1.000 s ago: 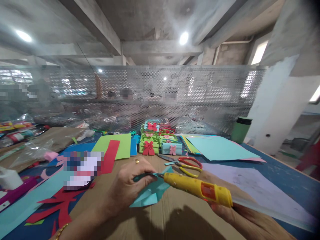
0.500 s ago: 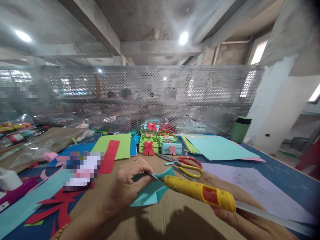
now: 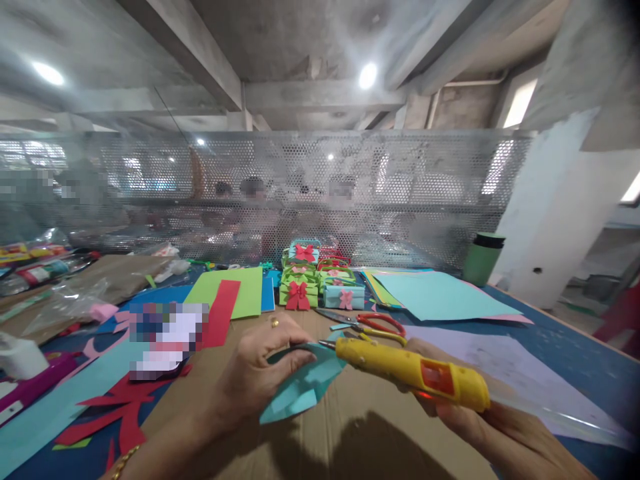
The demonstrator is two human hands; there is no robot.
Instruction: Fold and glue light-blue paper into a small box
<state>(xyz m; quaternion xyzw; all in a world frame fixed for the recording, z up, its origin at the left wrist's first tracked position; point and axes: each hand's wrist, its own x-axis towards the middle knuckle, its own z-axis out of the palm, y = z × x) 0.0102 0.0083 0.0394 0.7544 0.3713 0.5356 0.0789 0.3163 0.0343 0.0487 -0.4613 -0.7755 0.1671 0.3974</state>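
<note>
My left hand (image 3: 260,370) pinches a folded piece of turquoise paper (image 3: 303,387) between thumb and fingers, above brown cardboard (image 3: 385,407). From the right, my right hand (image 3: 480,413) grips a yellow glue gun (image 3: 410,370), partly hidden behind it. The gun's metal nozzle lies at the upper edge of the turquoise paper, close to my left fingertips. A clear glue stick extends from the gun's rear, and a small red light glows on its underside.
Small paper bags with bows (image 3: 297,293) stand beyond my hands. Scissors (image 3: 375,327) lie before them. Coloured sheets (image 3: 450,297) and a green bottle (image 3: 483,260) are right; red scraps (image 3: 123,407), a pixelated object (image 3: 170,340) and a red strip (image 3: 220,313) are left.
The glue gun has shifted slightly right and its nozzle now shows more. The turquoise paper has tilted in my left hand. A red glow now shows under the gun.
</note>
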